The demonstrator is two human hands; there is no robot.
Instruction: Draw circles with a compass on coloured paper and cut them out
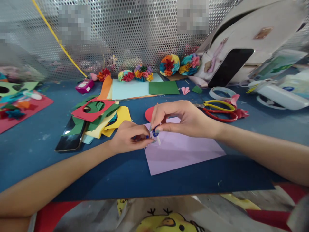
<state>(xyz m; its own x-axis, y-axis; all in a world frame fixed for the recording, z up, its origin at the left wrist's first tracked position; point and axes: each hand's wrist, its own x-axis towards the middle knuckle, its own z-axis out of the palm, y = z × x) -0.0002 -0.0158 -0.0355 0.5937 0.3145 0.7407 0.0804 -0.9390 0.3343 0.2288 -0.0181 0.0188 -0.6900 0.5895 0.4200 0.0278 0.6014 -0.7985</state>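
In the head view both my hands meet above the left part of a light purple paper sheet (185, 151). My right hand (181, 117) pinches a small dark blue piece (155, 132) between thumb and fingertips. A short white strip (158, 140) shows just below it. My left hand (131, 137) is closed close beside it, its thumb and fingertips almost touching the blue piece. A bit of blue shows between the left fingers, too small to name. Behind my right hand a red paper circle (149, 113) is partly covered.
Cut paper scraps (94, 109) lie on a dark phone (71, 137) at left. Scissors (219, 109) and a tape roll (222, 93) are at right. Paper flowers (143, 73) line the back, before a mesh panel (135, 35). A pale bag (241, 35) stands back right.
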